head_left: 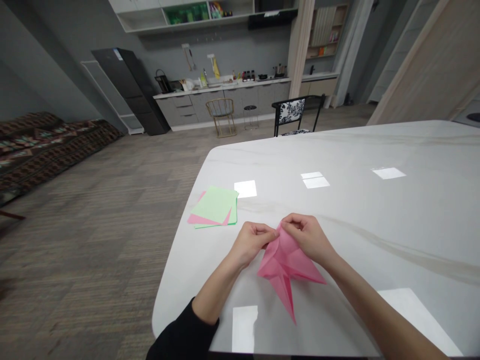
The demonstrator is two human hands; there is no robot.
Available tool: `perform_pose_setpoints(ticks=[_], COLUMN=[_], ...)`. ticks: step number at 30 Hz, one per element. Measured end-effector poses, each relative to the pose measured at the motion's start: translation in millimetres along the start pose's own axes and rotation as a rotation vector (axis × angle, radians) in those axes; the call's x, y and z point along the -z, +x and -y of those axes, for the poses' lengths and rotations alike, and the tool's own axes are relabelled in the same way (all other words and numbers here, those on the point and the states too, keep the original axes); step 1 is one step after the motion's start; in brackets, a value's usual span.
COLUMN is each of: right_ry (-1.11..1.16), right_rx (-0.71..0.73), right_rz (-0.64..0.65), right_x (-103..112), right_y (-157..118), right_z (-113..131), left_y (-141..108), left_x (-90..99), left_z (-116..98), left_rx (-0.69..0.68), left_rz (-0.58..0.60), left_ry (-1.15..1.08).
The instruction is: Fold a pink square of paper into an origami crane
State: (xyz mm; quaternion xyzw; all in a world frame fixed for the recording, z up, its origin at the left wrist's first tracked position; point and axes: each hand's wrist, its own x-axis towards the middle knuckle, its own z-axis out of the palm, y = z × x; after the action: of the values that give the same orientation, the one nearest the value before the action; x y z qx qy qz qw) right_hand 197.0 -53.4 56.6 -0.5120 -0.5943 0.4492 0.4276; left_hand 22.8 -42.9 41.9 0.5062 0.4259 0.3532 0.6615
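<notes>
A piece of folded pink origami paper (pixel 287 262) with several pointed flaps is held over the near part of the white table. My left hand (pixel 255 241) pinches its upper left edge between thumb and fingers. Close beside it, my right hand (pixel 305 232) grips the top of the same paper, thumb in front. The two sets of fingertips nearly meet at the paper's upper tip. One long flap points down toward me, another out to the right. Parts of the top folds are hidden behind my fingers.
A small stack of green and pink paper sheets (pixel 215 205) lies near the left edge of the white table (pixel 337 200). Beyond the far edge stands a black chair (pixel 296 112). A kitchen counter (pixel 225 87) and a dark fridge (pixel 133 90) are farther back.
</notes>
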Motion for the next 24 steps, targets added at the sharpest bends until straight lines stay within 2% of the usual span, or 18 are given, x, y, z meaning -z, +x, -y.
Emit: perform_pose_setpoints(ticks=[8,15,20,24], right_ry=[0.034,0.067,0.067,0.061], right_rx=[-0.016,0.017,0.023,0.024], right_rz=[0.002,0.091,0.07,0.078], right_x=[-3.2,-1.1,-0.9,-0.6], right_y=[0.1,-1.7,-1.0,-1.3], right_z=[-1.6,0.1,0.5,1.6], left_y=[-0.5,1.5,1.2,0.0], left_x=[-1.7,0.7,0.4,0.3], left_z=[-1.6,1.3,-0.1,-1.7], left_rx=[-0.002,-0.003,0.023,0.043], left_rz=[-0.032,-0.022,0.008,-0.013], left_ry=[-0.016,-0.06,-0.12,-0.12])
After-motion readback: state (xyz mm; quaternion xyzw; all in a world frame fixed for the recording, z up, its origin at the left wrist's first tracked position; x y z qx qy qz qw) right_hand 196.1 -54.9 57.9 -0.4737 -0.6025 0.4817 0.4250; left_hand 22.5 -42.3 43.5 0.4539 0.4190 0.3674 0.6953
